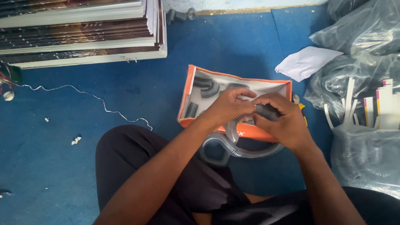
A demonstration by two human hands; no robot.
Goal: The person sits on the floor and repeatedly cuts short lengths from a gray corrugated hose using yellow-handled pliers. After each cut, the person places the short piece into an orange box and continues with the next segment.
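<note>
A grey ribbed flexible hose (233,146) loops down over my lap and up to my hands. My left hand (227,106) grips the hose near its upper end. My right hand (281,121) is closed around a dark ribbed end piece (266,111) at the hose's tip, touching my left hand. Both hands hover over the near wall of an orange and white cardboard box (186,100). Inside the box lie several short dark hose pieces (207,86).
I sit on a blue floor, dark trousers (137,166) below my arms. Stacked boards (83,33) lie at the top left. Clear plastic bags (362,158) of coiled hose stand at the right, with white strips (385,104), crumpled white paper (306,62) and a thin white wire (96,98).
</note>
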